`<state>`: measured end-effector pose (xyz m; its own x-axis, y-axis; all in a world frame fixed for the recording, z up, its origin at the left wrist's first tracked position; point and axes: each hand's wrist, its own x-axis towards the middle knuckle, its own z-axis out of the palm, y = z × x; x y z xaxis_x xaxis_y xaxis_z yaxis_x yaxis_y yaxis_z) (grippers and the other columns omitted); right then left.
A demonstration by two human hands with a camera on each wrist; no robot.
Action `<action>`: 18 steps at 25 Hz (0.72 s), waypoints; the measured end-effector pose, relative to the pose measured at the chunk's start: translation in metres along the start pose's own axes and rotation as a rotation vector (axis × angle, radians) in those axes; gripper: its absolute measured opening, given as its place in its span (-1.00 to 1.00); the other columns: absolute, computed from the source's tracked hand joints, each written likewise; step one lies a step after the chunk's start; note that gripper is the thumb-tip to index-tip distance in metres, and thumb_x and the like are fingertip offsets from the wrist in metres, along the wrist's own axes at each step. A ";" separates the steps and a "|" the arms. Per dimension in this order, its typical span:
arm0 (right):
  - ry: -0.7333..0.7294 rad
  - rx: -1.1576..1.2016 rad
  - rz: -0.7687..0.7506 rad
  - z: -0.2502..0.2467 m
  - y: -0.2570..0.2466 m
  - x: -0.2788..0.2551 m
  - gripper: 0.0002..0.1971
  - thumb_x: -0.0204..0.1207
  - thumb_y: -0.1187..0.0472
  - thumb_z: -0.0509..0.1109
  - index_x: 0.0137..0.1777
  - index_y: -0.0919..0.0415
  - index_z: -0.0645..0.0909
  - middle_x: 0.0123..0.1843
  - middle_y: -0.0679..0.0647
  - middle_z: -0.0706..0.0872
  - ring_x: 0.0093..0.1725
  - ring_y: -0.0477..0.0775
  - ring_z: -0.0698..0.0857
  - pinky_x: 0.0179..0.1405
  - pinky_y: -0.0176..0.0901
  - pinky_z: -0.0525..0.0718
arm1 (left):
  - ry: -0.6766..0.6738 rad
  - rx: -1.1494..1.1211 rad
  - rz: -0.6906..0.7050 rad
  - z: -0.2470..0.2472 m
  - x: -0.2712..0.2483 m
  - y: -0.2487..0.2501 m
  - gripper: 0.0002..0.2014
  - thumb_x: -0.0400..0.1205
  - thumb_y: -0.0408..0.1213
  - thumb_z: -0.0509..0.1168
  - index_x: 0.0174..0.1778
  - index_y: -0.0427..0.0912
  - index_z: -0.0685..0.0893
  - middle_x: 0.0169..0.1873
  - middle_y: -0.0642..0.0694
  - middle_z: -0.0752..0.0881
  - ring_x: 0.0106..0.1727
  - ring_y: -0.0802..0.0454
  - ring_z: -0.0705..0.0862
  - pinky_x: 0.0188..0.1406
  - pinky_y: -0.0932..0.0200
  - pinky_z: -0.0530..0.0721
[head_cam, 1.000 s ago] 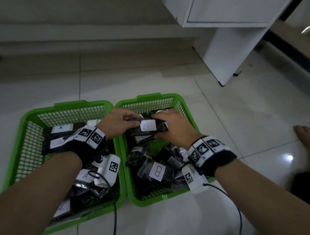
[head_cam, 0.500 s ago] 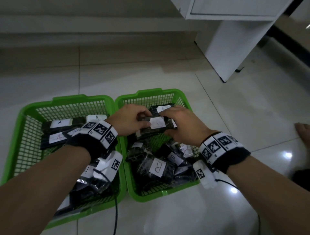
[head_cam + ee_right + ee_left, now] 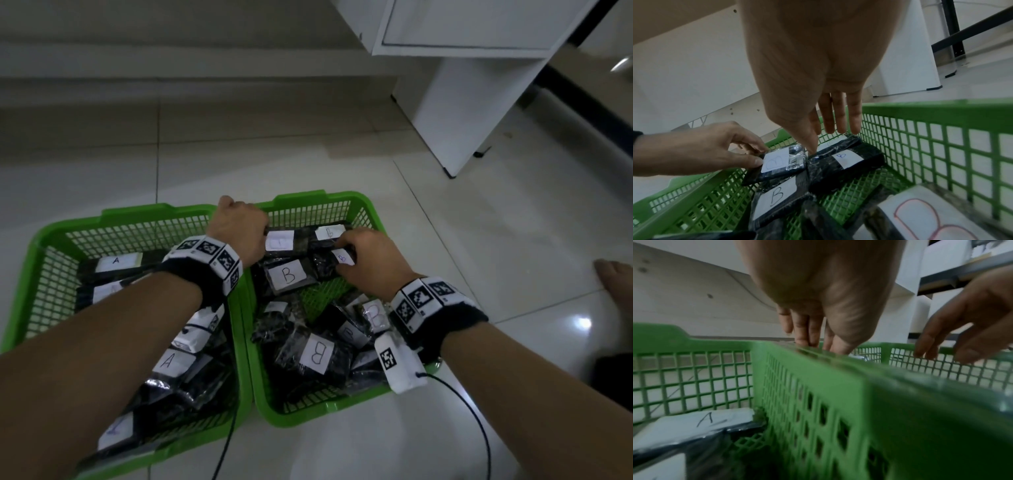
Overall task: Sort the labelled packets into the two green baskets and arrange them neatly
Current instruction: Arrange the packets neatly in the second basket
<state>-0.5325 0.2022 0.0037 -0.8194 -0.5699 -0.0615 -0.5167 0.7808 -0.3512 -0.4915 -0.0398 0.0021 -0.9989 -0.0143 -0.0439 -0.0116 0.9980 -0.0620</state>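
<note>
Two green baskets stand side by side on the floor. The left basket (image 3: 137,214) holds black packets labelled A (image 3: 116,262). The right basket (image 3: 342,198) holds packets labelled B (image 3: 287,275), a neat row at its far end and a loose heap (image 3: 318,353) nearer me. My left hand (image 3: 239,226) reaches over the shared rim and pinches the left edge of a B packet (image 3: 777,160) lying in the far left corner. My right hand (image 3: 830,123) hovers with straight fingers, its thumb tip touching the neighbouring B packet (image 3: 844,160).
A white cabinet (image 3: 462,102) stands on the tiled floor beyond the baskets at the right. A bare foot (image 3: 613,277) shows at the right edge. Black cables (image 3: 479,428) trail from both wrist cameras. A low step runs along the back.
The B packet, held up by both hands, has gone down into the right basket's far left corner. My right hand has let go of it and shifted right onto the neighbouring packet.
</note>
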 end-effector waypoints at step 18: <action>-0.473 -0.026 0.039 0.001 -0.001 -0.026 -0.84 0.33 0.14 0.67 -0.34 0.14 0.75 -0.33 -0.03 0.78 -0.29 -0.05 0.72 -0.14 -0.16 0.73 | -0.011 -0.185 0.102 -0.006 -0.015 0.029 -0.73 0.61 0.04 0.33 -0.08 -0.09 0.73 -0.14 -0.04 0.77 -0.08 -0.07 0.72 0.16 0.00 0.58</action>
<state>-0.5105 0.2155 0.0047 -0.6390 -0.5889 -0.4949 -0.4986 0.8070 -0.3165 -0.4766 -0.0106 0.0073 -0.9948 0.0876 -0.0517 0.0804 0.9886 0.1270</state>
